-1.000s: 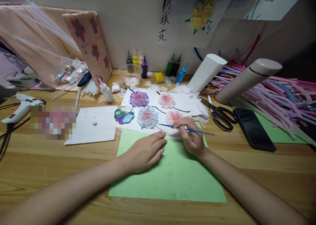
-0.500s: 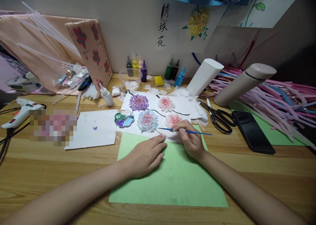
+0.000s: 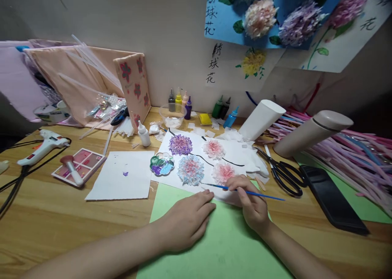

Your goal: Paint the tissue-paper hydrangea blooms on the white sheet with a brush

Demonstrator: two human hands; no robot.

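Observation:
My left hand [image 3: 187, 222] lies flat, fingers stretched out, on the green sheet [image 3: 228, 246], its fingertips at the lower edge of the white paper [image 3: 198, 143]. My right hand [image 3: 251, 205] pinches a thin blue paintbrush [image 3: 218, 185]. The brush tip is just beside the lower right edge of a blue-and-pink paper flower [image 3: 190, 170]; whether it touches the paper I cannot tell. A purple flower [image 3: 180, 144] and two pink flowers, one [image 3: 214, 149] above the other [image 3: 223, 173], are also on the paper, with black stem lines. A flower-shaped paint palette [image 3: 162, 164] sits at its left edge.
Left are a paint-marked white sheet [image 3: 121, 179], a makeup palette [image 3: 81, 164] with a brush, and a glue gun [image 3: 45, 146]. Right are black scissors [image 3: 286, 175], a phone [image 3: 332, 197] and a tilted-looking flask [image 3: 314, 134]. Paint bottles [image 3: 188, 107] stand behind.
The view has tilted up and turned left, so more of the wall pictures shows. The brush tip stays near the blue-and-pink flower's lower right edge. The left hand remains flat.

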